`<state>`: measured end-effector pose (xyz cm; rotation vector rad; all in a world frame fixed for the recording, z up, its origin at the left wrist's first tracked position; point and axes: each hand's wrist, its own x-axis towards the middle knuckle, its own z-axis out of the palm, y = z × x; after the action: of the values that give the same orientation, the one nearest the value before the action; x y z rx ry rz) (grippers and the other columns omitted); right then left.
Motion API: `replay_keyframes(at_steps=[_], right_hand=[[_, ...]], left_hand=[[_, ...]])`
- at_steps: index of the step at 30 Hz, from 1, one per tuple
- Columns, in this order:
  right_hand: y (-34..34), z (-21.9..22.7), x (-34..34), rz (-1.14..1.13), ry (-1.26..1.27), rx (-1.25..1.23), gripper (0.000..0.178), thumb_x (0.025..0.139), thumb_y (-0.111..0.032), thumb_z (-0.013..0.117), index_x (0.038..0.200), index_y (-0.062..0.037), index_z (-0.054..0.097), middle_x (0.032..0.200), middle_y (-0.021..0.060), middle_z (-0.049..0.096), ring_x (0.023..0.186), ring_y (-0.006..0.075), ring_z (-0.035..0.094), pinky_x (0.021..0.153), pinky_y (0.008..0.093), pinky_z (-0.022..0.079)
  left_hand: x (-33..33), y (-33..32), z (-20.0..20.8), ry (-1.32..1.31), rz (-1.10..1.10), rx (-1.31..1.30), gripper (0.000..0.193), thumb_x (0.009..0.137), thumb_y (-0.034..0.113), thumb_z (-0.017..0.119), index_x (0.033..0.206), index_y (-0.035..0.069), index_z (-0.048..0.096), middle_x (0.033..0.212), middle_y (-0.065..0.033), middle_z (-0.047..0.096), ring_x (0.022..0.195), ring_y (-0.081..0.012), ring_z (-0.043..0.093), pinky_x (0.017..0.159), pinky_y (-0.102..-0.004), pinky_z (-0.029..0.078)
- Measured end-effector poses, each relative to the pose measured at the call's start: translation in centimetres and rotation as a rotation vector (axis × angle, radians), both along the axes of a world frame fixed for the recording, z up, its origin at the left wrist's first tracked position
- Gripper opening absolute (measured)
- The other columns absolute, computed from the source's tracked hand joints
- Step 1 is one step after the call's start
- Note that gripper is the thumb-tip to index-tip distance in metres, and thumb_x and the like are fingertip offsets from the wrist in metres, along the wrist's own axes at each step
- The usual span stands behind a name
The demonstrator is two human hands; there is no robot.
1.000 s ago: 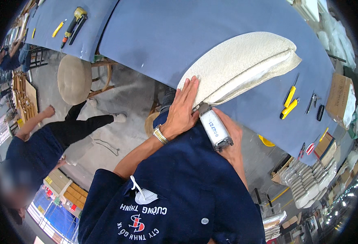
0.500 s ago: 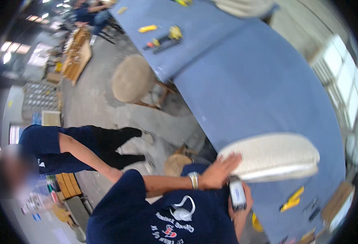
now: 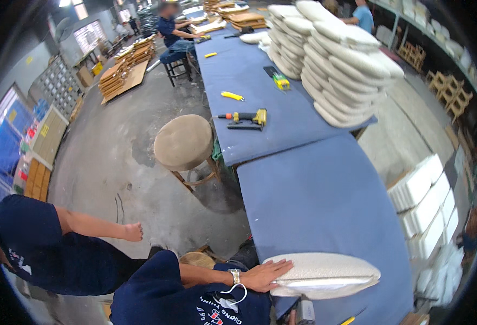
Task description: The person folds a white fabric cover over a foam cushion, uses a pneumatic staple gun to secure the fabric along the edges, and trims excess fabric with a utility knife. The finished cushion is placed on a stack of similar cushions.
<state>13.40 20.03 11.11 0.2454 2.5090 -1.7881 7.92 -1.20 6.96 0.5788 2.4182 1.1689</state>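
Note:
A cream upholstered cushion (image 3: 330, 266) lies near the table's near end, with a seam or fold along its near side. My left hand (image 3: 273, 275), a metal watch on its wrist, rests flat on the cushion's left end with fingers stretched out. Just below the cushion, at the picture's lower edge, is a tool with a grey rectangular block end (image 3: 305, 312). My right hand (image 3: 292, 318) is mostly cut off beside it and closed around it. The tool's exact kind does not show.
On the blue-covered table (image 3: 309, 189) lie a yellow-black power tool (image 3: 249, 116), a yellow cutter (image 3: 232, 96) and tall stacks of cream cushions (image 3: 341, 70). A round stool (image 3: 184, 143) stands left of the table. A co-worker (image 3: 59, 249) is close at left. White stacked blocks (image 3: 425, 200) stand at right.
The view has tilted up and shows more of the room. My left hand stays on the cushion, and the tool remains below it. The co-worker at left appears nearer, with an arm extended.

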Motion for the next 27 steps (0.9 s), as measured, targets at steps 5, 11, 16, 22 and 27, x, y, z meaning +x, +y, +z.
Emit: replay_keyframes(at_steps=[5,11,16,22,27], right_hand=[[1.8,-0.1,-3.0,-0.108,0.101,0.046,0.055,0.080,-0.014,0.077,0.129,0.0031,0.059,0.114,0.0190,0.067,0.104,0.0236,0.066,0.094,0.0355,0.050],[3.3,0.3,-7.8,-0.148,0.216,0.026,0.056,0.079,-0.014,0.077,0.129,0.0021,0.059,0.114,0.0191,0.068,0.104,0.0241,0.066,0.094,0.0358,0.050],[3.0,-0.5,-10.9,-0.141,0.240,0.002,0.056,0.078,-0.014,0.078,0.129,0.0013,0.059,0.113,0.0192,0.068,0.104,0.0245,0.067,0.094,0.0361,0.051],[3.3,0.8,-15.2,-0.077,0.243,0.036,0.057,0.077,-0.013,0.078,0.130,0.0003,0.060,0.113,0.0193,0.069,0.105,0.0250,0.068,0.094,0.0364,0.051],[1.5,10.3,-21.6,0.319,0.055,0.363,0.058,0.076,-0.014,0.079,0.130,-0.0025,0.060,0.113,0.0193,0.070,0.106,0.0273,0.068,0.095,0.0378,0.051]], left_hand=[[-0.5,0.2,-2.8,0.040,-0.077,0.009,0.087,0.097,0.029,0.059,0.162,0.003,0.007,0.167,-0.0224,0.013,0.155,-0.0385,0.017,0.120,-0.0599,0.027],[-1.9,-0.5,-1.5,-0.016,-0.161,-0.001,0.089,0.098,0.030,0.059,0.162,0.004,0.004,0.167,-0.0236,0.009,0.155,-0.0388,0.013,0.119,-0.0602,0.029],[-3.1,-0.1,0.3,-0.050,-0.405,-0.053,0.113,0.088,0.052,0.068,0.162,0.008,-0.004,0.167,-0.0268,0.003,0.152,-0.0501,0.012,0.119,-0.0631,0.026],[-7.2,3.1,-2.4,0.117,-0.641,0.171,0.091,0.095,0.053,0.060,0.158,0.001,0.020,0.157,-0.0293,0.031,0.139,-0.0492,0.038,0.118,-0.0535,0.032],[-10.1,0.6,6.8,0.574,-0.357,0.623,0.070,0.098,0.042,0.057,0.151,0.000,0.039,0.151,-0.0290,0.040,0.137,-0.0438,0.044,0.116,-0.0511,0.035]])
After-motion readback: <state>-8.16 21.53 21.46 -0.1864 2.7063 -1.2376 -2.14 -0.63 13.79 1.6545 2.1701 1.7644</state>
